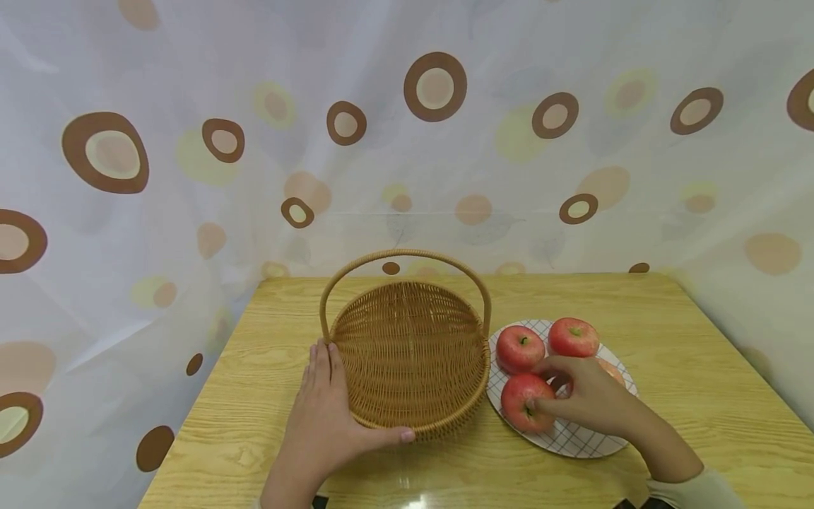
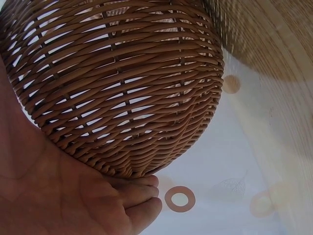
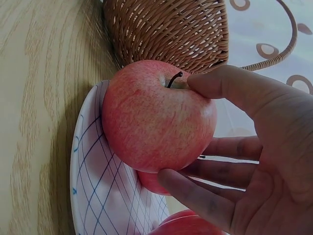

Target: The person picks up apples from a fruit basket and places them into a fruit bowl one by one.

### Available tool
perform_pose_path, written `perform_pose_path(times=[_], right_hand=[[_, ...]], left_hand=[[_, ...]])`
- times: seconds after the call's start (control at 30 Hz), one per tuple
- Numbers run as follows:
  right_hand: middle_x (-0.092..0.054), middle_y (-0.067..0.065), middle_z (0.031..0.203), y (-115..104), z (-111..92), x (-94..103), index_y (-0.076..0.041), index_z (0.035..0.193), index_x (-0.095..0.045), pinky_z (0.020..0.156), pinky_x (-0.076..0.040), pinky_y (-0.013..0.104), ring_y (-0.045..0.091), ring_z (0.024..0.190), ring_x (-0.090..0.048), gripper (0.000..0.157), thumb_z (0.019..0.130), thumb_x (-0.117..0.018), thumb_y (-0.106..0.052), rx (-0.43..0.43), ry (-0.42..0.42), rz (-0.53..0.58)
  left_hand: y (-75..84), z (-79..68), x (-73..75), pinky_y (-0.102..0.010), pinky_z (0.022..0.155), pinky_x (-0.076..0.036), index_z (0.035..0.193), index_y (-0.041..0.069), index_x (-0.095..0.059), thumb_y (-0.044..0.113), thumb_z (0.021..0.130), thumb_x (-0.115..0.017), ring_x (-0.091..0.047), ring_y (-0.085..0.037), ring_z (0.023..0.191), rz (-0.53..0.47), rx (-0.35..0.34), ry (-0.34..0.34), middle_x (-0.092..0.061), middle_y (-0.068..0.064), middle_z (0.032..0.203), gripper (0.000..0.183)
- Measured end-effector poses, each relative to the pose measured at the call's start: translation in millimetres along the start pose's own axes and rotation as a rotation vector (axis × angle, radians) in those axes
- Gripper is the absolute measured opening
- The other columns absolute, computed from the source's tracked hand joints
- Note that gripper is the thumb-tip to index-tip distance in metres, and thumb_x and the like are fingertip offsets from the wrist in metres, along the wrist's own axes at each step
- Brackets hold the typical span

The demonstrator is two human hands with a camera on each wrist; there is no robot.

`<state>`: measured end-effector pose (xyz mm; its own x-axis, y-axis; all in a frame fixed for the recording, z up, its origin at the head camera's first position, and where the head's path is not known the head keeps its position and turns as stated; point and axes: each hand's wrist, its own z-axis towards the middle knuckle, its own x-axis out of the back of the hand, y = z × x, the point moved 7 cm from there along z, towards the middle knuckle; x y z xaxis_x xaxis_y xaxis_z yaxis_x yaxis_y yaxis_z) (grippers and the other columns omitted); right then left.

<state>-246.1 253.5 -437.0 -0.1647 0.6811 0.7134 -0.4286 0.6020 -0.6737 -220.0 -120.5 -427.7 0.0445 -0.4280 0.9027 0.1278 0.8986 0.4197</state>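
A wicker basket point(image 1: 407, 353) with a tall hoop handle stands on the table. My left hand point(image 1: 324, 417) rests on its near left rim, fingers straight and thumb laid along the front edge. In the left wrist view the palm point(image 2: 63, 196) lies against the woven side. To the right, my right hand point(image 1: 591, 396) grips the front-left red apple point(image 1: 526, 404), thumb beside the stem and fingers around its side. That apple point(image 3: 156, 117) sits at the edge of a checked plate point(image 3: 112, 186). Behind it on the plate are more apples, one point(image 1: 520, 348) at the left and another point(image 1: 574, 337) at the back.
A paler apple point(image 1: 612, 370) is partly hidden behind my right hand. The wooden table point(image 1: 699, 367) runs back to a white curtain point(image 1: 381, 162) with brown and yellow circles. The basket's handle point(image 1: 407, 252) arches above its rim, and the plate stands close by the basket's right side.
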Motion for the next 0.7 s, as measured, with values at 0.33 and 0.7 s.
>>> perform_pose_path(times=[0.33, 0.7], right_hand=[[-0.078, -0.009, 0.102, 4.2, 1.3, 4.7, -0.017, 0.11, -0.078, 0.076, -0.062, 0.026, 0.001, 0.091, -0.071, 0.025, 0.095, -0.082, -0.036, -0.066, -0.008, -0.091], [-0.079, 0.0, 0.105, 8.2, -0.2, 6.1, -0.015, 0.112, -0.076, 0.065, -0.06, 0.025, 0.013, 0.087, -0.074, 0.03, 0.096, -0.079, -0.04, -0.201, -0.012, -0.067]], left_hand=[[0.0, -0.1, 0.7, -0.056, 0.132, -0.017, 0.168, -0.004, -0.002, 0.111, 0.047, -0.059, 0.007, -0.039, 0.165, 0.004, -0.002, 0.004, 0.013, -0.025, 0.175, 0.176], [0.2, -0.6, 0.2, -0.057, 0.132, -0.016, 0.168, -0.003, -0.001, 0.11, 0.048, -0.059, 0.008, -0.039, 0.165, -0.007, 0.004, -0.004, 0.013, -0.024, 0.175, 0.175]])
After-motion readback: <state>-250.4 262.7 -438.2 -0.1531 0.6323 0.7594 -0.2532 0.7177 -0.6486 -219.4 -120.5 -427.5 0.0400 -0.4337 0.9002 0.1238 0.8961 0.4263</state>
